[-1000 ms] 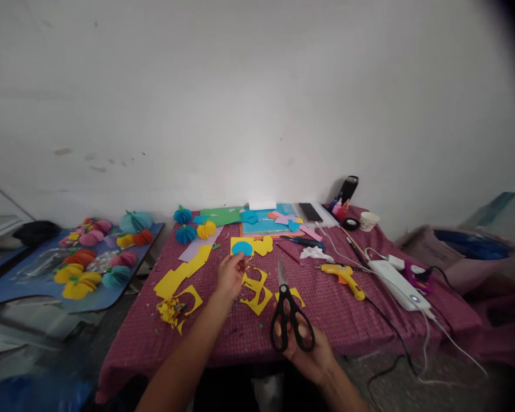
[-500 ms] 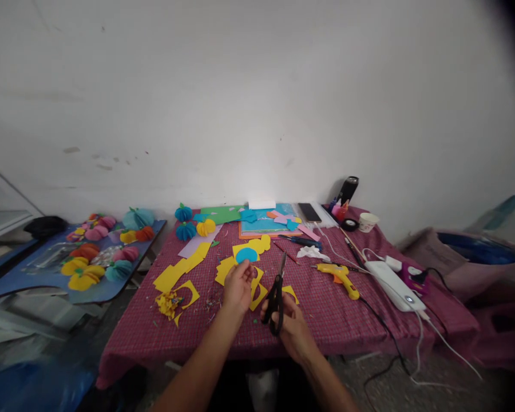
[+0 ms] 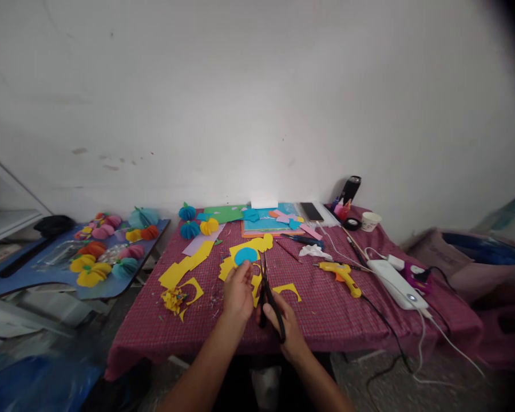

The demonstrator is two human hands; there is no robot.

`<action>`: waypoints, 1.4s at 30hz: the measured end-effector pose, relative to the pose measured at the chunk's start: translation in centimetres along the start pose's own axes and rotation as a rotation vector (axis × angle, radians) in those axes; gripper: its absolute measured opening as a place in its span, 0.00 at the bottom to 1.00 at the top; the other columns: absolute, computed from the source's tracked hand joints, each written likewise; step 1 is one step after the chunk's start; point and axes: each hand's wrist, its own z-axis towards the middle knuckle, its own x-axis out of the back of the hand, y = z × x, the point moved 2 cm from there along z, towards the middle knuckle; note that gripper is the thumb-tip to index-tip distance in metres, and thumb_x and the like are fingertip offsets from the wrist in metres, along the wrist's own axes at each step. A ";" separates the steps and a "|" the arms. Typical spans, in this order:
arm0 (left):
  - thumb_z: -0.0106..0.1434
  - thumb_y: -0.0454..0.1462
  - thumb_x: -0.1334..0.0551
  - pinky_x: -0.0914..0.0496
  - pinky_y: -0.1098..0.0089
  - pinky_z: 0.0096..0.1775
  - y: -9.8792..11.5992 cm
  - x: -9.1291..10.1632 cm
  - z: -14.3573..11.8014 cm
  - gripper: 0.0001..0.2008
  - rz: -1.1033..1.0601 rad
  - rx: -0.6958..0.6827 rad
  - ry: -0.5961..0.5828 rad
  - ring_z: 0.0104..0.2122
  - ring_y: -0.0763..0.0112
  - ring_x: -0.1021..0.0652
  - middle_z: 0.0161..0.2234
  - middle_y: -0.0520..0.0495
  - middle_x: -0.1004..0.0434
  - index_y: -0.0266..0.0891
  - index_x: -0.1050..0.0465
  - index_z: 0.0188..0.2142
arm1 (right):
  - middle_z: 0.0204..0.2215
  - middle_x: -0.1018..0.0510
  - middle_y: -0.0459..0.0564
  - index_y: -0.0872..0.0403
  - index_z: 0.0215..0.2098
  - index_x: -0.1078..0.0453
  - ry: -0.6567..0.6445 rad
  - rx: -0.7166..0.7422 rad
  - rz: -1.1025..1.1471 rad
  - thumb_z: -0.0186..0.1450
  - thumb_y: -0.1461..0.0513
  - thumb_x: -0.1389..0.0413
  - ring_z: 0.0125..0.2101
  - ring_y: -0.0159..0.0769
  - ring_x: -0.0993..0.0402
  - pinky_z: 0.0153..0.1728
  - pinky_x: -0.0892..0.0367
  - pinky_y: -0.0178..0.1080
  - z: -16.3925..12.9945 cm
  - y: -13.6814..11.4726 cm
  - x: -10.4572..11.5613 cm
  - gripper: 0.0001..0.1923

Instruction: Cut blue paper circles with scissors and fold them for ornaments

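Even, soft daylight, moderately dim. Wall [image 3: 257,103] evenly lit, no glare. Faint shadows under table [image 3: 326,320]. Wide-angle bowing at edges; dark vignette far right corner. Slight softness throughout.

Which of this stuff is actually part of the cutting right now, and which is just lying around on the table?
In use:
- scissors in right hand
- yellow paper with blue circle held by left hand

Lying about:
- glue gun
- yellow offcuts
- paper balls
- phone
- cup
- power strip
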 end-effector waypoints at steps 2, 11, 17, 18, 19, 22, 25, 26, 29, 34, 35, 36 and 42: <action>0.51 0.39 0.28 0.32 0.72 0.34 0.0 0.1 -0.4 0.11 0.024 0.014 0.005 0.29 0.75 0.23 0.29 0.50 0.23 0.38 0.28 0.29 | 0.25 0.30 0.45 0.54 0.48 0.30 0.020 -0.005 0.019 0.66 0.50 0.44 0.26 0.35 0.34 0.30 0.37 0.36 0.3 0.5 -0.2 0.19; 0.51 0.40 0.28 0.31 0.72 0.31 -0.3 0.4 -1.2 0.12 -0.002 0.076 0.001 0.26 0.75 0.24 0.28 0.50 0.23 0.37 0.27 0.30 | 0.35 0.25 0.49 0.52 0.51 0.28 0.054 0.037 -0.076 0.62 0.52 0.40 0.33 0.38 0.31 0.36 0.34 0.37 0.9 0.6 -0.4 0.21; 0.52 0.37 0.28 0.30 0.73 0.32 -0.6 0.7 -1.1 0.09 -0.049 0.131 0.026 0.28 0.75 0.23 0.29 0.51 0.22 0.38 0.27 0.30 | 0.32 0.26 0.47 0.52 0.50 0.27 0.036 0.037 -0.047 0.62 0.52 0.40 0.29 0.35 0.33 0.32 0.35 0.36 1.1 0.8 -0.4 0.20; 0.52 0.37 0.28 0.29 0.73 0.32 -0.6 0.8 -1.0 0.09 -0.051 0.136 0.023 0.28 0.75 0.23 0.29 0.51 0.22 0.38 0.26 0.30 | 0.30 0.27 0.46 0.52 0.49 0.27 0.037 0.032 -0.040 0.62 0.51 0.40 0.27 0.34 0.34 0.30 0.36 0.35 1.2 0.9 -0.4 0.21; 0.52 0.38 0.28 0.29 0.73 0.32 -0.6 0.8 -0.9 0.10 -0.053 0.140 0.018 0.28 0.75 0.23 0.29 0.51 0.22 0.39 0.26 0.31 | 0.28 0.28 0.45 0.53 0.49 0.27 0.037 0.024 -0.033 0.62 0.51 0.40 0.25 0.33 0.35 0.27 0.38 0.35 1.2 0.9 -0.3 0.21; 0.52 0.38 0.28 0.28 0.73 0.33 -0.7 0.9 -0.8 0.10 -0.051 0.152 -0.005 0.28 0.75 0.23 0.28 0.51 0.22 0.39 0.26 0.31 | 0.25 0.30 0.43 0.53 0.49 0.27 0.032 0.005 -0.012 0.62 0.51 0.39 0.22 0.31 0.38 0.24 0.41 0.34 1.3 1.0 -0.3 0.21; 0.53 0.38 0.28 0.28 0.73 0.33 -0.7 0.9 -0.7 0.09 -0.047 0.157 -0.018 0.28 0.75 0.22 0.28 0.51 0.22 0.39 0.25 0.31 | 0.25 0.30 0.43 0.53 0.48 0.27 0.026 0.000 0.005 0.62 0.51 0.39 0.22 0.31 0.38 0.24 0.41 0.34 1.4 0.9 -0.3 0.20; 0.53 0.38 0.28 0.28 0.73 0.33 -0.7 0.9 -0.7 0.09 -0.050 0.158 -0.016 0.28 0.75 0.22 0.28 0.51 0.22 0.39 0.25 0.31 | 0.25 0.30 0.43 0.53 0.48 0.27 0.020 -0.003 0.010 0.62 0.52 0.39 0.22 0.31 0.38 0.24 0.41 0.34 1.4 0.8 -0.3 0.20; 0.54 0.37 0.29 0.28 0.74 0.33 -0.7 0.8 -0.9 0.08 -0.078 0.164 0.003 0.28 0.76 0.22 0.28 0.51 0.22 0.38 0.25 0.31 | 0.26 0.30 0.43 0.53 0.49 0.27 0.012 -0.005 0.008 0.62 0.52 0.40 0.23 0.31 0.37 0.24 0.40 0.34 1.5 0.8 -0.2 0.20; 0.56 0.36 0.31 0.29 0.75 0.32 -0.9 0.7 -1.1 0.05 -0.102 0.191 0.033 0.27 0.76 0.22 0.27 0.51 0.22 0.37 0.25 0.29 | 0.25 0.31 0.43 0.54 0.49 0.27 0.014 -0.013 0.020 0.63 0.52 0.40 0.22 0.30 0.37 0.24 0.40 0.33 1.6 1.2 -0.1 0.20; 0.57 0.35 0.31 0.29 0.75 0.32 -0.9 0.7 -1.0 0.05 -0.105 0.192 0.038 0.27 0.76 0.22 0.27 0.50 0.22 0.37 0.25 0.29 | 0.25 0.31 0.43 0.54 0.49 0.27 0.013 -0.016 0.022 0.63 0.52 0.40 0.21 0.30 0.38 0.23 0.40 0.33 1.6 1.3 0.0 0.20; 0.57 0.35 0.31 0.29 0.75 0.33 -0.9 0.7 -1.0 0.05 -0.111 0.192 0.045 0.27 0.76 0.22 0.27 0.50 0.22 0.37 0.26 0.29 | 0.24 0.31 0.42 0.54 0.49 0.27 0.008 -0.018 0.023 0.63 0.52 0.40 0.21 0.29 0.38 0.23 0.41 0.33 1.7 1.3 0.0 0.20; 0.56 0.36 0.30 0.28 0.75 0.32 -1.1 0.7 -0.9 0.07 -0.121 0.205 0.033 0.27 0.75 0.22 0.28 0.49 0.21 0.37 0.26 0.30 | 0.23 0.31 0.42 0.54 0.48 0.27 0.001 -0.025 0.021 0.63 0.51 0.40 0.21 0.29 0.38 0.23 0.41 0.33 1.6 1.2 0.1 0.20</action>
